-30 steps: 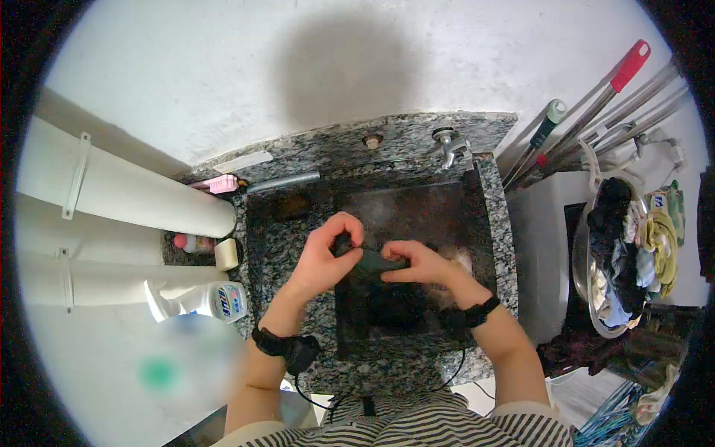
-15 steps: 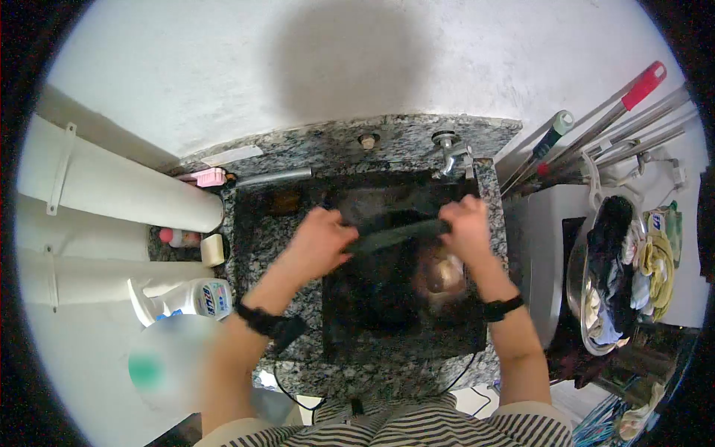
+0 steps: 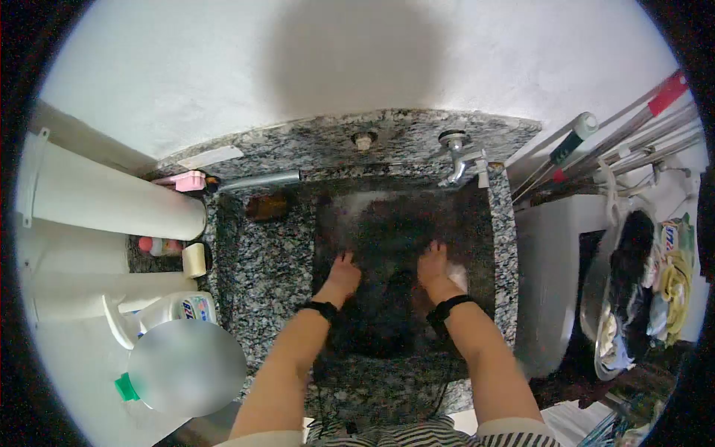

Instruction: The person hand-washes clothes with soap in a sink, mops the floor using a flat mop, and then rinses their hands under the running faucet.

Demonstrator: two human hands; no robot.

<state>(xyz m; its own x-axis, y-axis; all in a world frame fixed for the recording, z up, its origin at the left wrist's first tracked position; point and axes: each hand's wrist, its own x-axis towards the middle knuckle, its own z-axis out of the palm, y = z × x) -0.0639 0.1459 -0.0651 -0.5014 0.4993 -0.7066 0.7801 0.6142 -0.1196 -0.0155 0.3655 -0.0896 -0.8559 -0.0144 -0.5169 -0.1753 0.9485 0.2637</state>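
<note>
Both my hands are down over the dark basin [image 3: 477, 216] of a granite sink, fingers curled. My left hand [image 3: 344, 280] is closed on dark cloth [image 3: 383, 298], near the basin's left side. To its right, my right hand [image 3: 434, 268] is also closed on the cloth. The cloth hangs low between the hands and blends into the dark basin, so its outline and kind are unclear. A pale patch [image 3: 457, 277] shows beside my right hand; I cannot make out what it is. Each wrist wears a black band.
A faucet [image 3: 465, 160] stands at the back right. A brown block-like object [image 3: 267, 207] lies on the ribbed granite slope [image 3: 272, 287]. Left are a soap bar [image 3: 195, 261], detergent bottle [image 3: 192, 309] and green-capped container [image 3: 190, 369]. Clothes fill a metal basin [image 3: 592, 313] at right, near long handles [image 3: 570, 145].
Both hands have moved down and toward my body, and closer together. The dark cloth, stretched between them above the basin before, now hangs lower inside it. The camera view has shifted slightly.
</note>
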